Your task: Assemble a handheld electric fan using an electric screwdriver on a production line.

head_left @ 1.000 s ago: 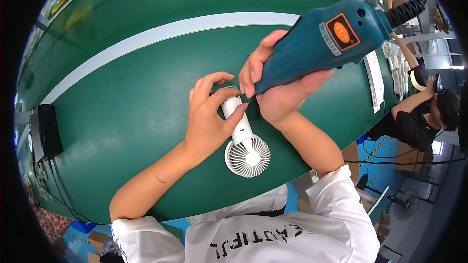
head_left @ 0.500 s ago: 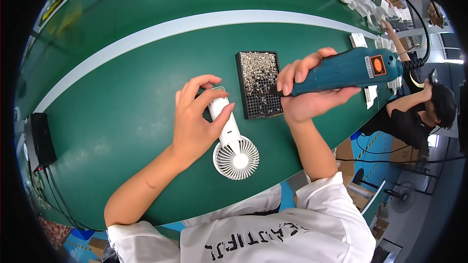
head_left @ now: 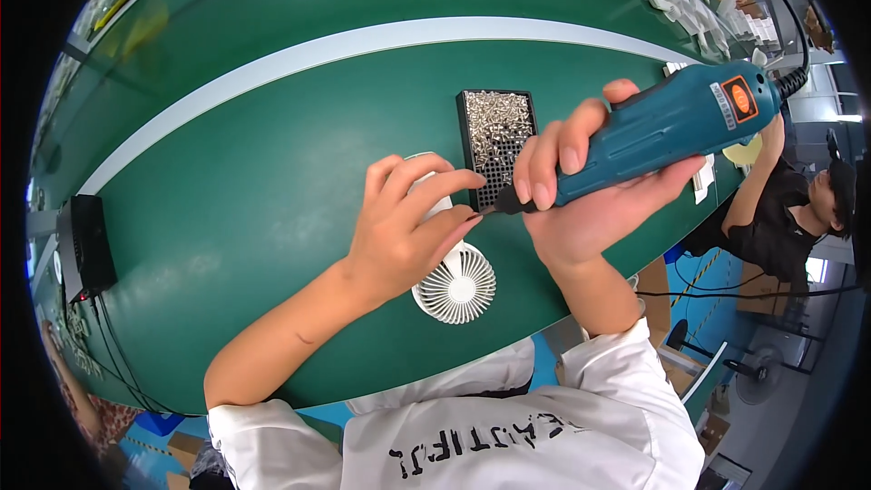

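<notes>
My right hand (head_left: 590, 204) is wrapped around a teal electric screwdriver (head_left: 653, 132), its black nose pointing left. At the bit's tip, the thumb and a finger of my left hand (head_left: 404, 222) come together. Whatever is pinched there is too small to make out. Under my left hand lies a white handheld fan (head_left: 461, 289) on the green table; its round grille faces up near me, and the handle is partly covered by my fingers. Just beyond both hands sits a black perforated tray (head_left: 465, 122) with many small silver screws (head_left: 499, 113) heaped toward its far end.
The green table (head_left: 227, 200) has a white strip (head_left: 408, 32) across it. A black box with cables (head_left: 86, 245) stands at the left edge. White parts (head_left: 699, 23) lie at the far right, where a co-worker in black (head_left: 771, 218) sits. The screwdriver's cord (head_left: 794, 14) runs up at right.
My left hand has moved from above the fan's handle to the screwdriver's tip, and its fingers have closed there. The screwdriver has moved slightly nearer and no longer points over the tray's middle.
</notes>
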{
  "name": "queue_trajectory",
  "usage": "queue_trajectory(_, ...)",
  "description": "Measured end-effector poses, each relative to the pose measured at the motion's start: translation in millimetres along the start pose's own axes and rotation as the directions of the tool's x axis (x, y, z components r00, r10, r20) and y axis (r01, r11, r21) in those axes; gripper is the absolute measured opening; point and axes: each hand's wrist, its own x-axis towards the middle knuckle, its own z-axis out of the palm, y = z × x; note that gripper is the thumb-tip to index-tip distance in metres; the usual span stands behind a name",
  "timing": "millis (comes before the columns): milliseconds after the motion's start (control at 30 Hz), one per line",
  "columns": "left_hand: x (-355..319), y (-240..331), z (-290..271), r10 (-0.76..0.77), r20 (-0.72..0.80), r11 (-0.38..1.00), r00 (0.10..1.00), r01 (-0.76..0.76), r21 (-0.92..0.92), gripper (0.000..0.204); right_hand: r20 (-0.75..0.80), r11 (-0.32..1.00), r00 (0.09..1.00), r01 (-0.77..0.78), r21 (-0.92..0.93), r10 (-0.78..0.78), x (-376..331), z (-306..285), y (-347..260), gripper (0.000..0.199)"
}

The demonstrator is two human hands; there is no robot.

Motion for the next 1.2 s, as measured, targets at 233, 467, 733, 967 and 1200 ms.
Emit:
queue_trajectory(233,-1,-1,-7,0.043,0.012,0.998,0.999,-0.043,-0.045,0.021,-0.079,1.0,0.997,0.003,-0.008,-0.004,-7,3,-1,0.077)
queue_trajectory(467,-2,0,-7,-0.009,0.006,0.982,1.0,0.011,-0.187,0.019,-0.045,0.999,0.998,-0.033,0.037,0.035,-5,8,0,0.075)
queue_trajectory(733,-5,-1,-8,-0.004,0.027,0.971,1.0,0.01,-0.238,0.016,-0.089,0.995,0.991,-0.094,0.031,0.097,-7,5,3,0.078)
queue_trajectory(967,-6,-7,-20,-0.097,0.038,0.957,0.995,0.103,-0.27,0.012,0.146,0.99,0.985,-0.105,0.091,0.091,3,8,20,0.087)
queue_trajectory(1200,-2,-3,-16,-0.345,-0.055,0.938,0.937,0.342,-0.053,0.026,0.097,0.959,0.995,0.011,-0.284,0.018,13,29,44,0.095)
